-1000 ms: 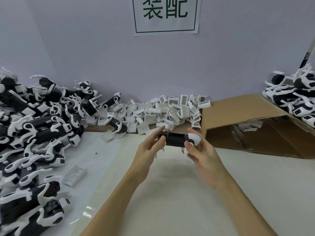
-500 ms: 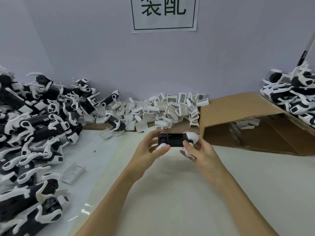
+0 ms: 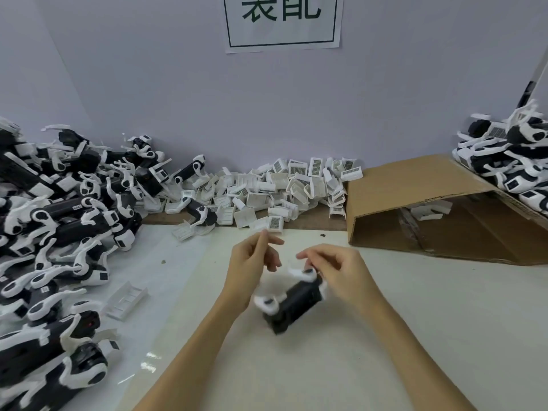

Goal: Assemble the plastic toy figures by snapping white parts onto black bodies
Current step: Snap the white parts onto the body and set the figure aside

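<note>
A black toy body (image 3: 298, 302) with white leg parts snapped on hangs tilted over the table, blurred by motion. My right hand (image 3: 338, 269) grips it by its upper right end, fingers curled over the white part there. My left hand (image 3: 255, 258) hovers just left of the body, fingers loose, holding nothing and apart from the toy. A heap of loose white parts (image 3: 275, 188) lies along the back wall.
A large pile of black-and-white figures (image 3: 56, 232) fills the left side. One loose white part (image 3: 127, 299) lies beside it. A tipped cardboard box (image 3: 430, 203) lies at the right, with another pile of figures (image 3: 513, 161) above it. A paper sign (image 3: 281, 22) hangs on the wall.
My left hand has let go of the black body and lifted away. The body has swung down and toward me, held by my right hand alone.
</note>
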`<state>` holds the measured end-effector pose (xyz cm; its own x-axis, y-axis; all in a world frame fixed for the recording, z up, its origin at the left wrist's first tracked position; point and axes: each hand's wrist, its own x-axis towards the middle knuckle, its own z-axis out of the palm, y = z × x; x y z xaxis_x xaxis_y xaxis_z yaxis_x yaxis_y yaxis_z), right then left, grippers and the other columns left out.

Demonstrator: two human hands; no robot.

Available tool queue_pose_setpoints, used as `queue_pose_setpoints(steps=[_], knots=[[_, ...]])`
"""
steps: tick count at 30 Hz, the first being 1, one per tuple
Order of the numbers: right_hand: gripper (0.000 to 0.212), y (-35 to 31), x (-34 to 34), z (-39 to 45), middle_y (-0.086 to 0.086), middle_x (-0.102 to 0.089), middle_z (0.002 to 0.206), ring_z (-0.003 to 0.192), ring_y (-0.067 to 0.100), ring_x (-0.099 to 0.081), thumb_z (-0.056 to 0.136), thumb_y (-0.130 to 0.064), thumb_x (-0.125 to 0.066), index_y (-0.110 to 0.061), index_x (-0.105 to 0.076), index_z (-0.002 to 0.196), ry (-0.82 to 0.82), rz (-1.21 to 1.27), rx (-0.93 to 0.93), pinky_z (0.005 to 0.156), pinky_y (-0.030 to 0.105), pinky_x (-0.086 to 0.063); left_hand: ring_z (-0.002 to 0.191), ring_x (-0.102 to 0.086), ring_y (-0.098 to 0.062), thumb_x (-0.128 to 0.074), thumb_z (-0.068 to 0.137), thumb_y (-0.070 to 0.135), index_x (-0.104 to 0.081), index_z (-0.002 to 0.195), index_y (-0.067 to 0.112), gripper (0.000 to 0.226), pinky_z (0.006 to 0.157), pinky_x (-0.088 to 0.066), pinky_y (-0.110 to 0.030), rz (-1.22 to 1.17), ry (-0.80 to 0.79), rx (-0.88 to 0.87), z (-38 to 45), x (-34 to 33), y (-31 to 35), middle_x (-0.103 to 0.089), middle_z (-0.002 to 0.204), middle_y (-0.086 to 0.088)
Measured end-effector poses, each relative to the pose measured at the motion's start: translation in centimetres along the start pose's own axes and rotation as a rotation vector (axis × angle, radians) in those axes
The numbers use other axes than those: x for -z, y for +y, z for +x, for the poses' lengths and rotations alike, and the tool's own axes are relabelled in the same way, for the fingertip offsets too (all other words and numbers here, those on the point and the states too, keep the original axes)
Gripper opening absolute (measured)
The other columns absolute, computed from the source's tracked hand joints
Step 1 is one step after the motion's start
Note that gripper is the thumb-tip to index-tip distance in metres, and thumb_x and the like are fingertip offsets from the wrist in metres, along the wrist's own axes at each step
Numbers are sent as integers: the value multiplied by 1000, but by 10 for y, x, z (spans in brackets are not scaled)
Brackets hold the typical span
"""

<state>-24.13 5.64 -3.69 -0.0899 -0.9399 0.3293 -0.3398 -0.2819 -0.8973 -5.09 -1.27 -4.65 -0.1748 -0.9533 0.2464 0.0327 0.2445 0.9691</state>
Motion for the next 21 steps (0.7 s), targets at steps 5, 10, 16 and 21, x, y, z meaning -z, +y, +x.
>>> queue_pose_setpoints(steps=[5,10,16,21], knots=[[18,13,-28,-3,-9,-66,68,67,8,-64,104,-14,-63,-22,-76,95,134,-212,15,64,13,-46,53,-60,-19,-49,113,43,-76,93,21,41,44,-47,-27,147,-109,-2,-11,-21,-5,-69,65,-8],[23,19,-20,2,-7,-65,67,63,9,-62,104,-12,-60,-25,-76,94,253,-141,-14,62,15,-47,71,-67,-19,-56,105,60,-76,111,13,51,56,-54,-32,16,-268,158,-9,-12,9,-76,87,-7],[23,19,-13,2,-5,-62,66,63,11,-61,108,-15,-54,-22,-73,98,373,-83,38,64,18,-48,76,-63,0,-76,92,56,-76,94,31,25,71,-45,-13,287,-506,47,-16,-16,13,-76,93,16],[28,-1,-16,4,7,-69,110,100,16,-72,104,-41,-56,-22,-61,125,328,378,-255,85,32,-58,83,-71,-10,-85,93,32,-66,72,22,29,77,-51,-23,82,-95,-47,-11,-17,13,-81,97,5]])
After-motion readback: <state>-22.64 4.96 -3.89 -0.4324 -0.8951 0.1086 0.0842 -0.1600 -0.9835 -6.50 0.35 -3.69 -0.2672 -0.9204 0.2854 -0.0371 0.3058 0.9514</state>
